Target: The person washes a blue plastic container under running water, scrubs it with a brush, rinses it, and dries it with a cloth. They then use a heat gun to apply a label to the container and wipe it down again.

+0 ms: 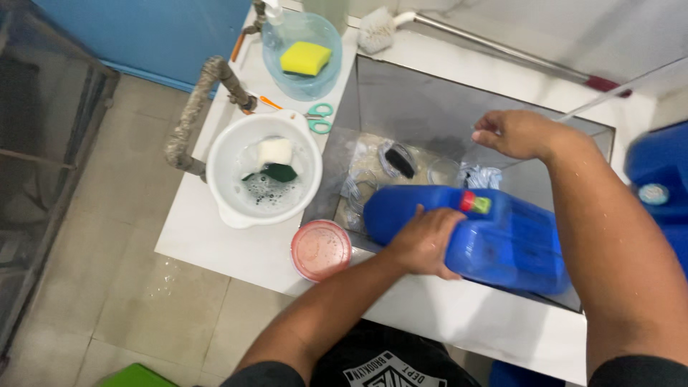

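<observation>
A large blue plastic jerrycan (494,240) lies on its side over the sink (423,107), its red cap (473,203) on top. My left hand (424,242) presses against the can's near side and holds it. My right hand (517,133) hovers above the sink behind the can, fingers loosely curled and holding nothing. Down in the sink basin lie a clear glass (444,170), a dark brush-like item (398,159) and some plastic wrapping.
On the white counter (215,244) stand a white basin (264,178) of soapy water with sponges, a clear bowl (301,54) holding a yellow sponge, a pink lid (320,249) and green-handled scissors (319,118). A wrapped pipe (190,118) rises at left. A second blue container (659,186) sits at right.
</observation>
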